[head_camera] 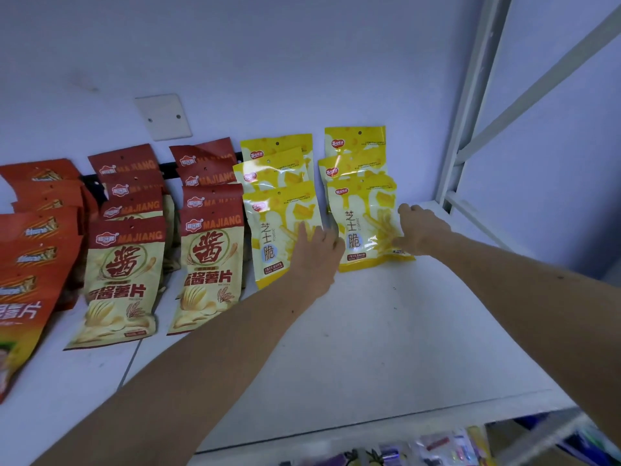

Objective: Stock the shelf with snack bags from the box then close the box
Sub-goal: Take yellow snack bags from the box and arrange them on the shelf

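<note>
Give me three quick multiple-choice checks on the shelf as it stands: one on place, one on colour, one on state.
1. Where does the right hand rest?
A. on the rightmost yellow bag
B. on a red bag
C. on the wall plate

2. What colour are the two rows nearest the shelf upright?
A. red
B. yellow
C. green

3. How is the left hand?
A. clenched, empty
B. fingers straight against a yellow bag
C. carrying a box

Key: 1 A, it touches that bag's right edge; 2 B, both rows are yellow; 3 B, fingers lie flat.

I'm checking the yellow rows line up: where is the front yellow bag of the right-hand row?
In the head view, the front yellow bag lies right of centre on the white shelf, between the left hand and the right hand.
</note>
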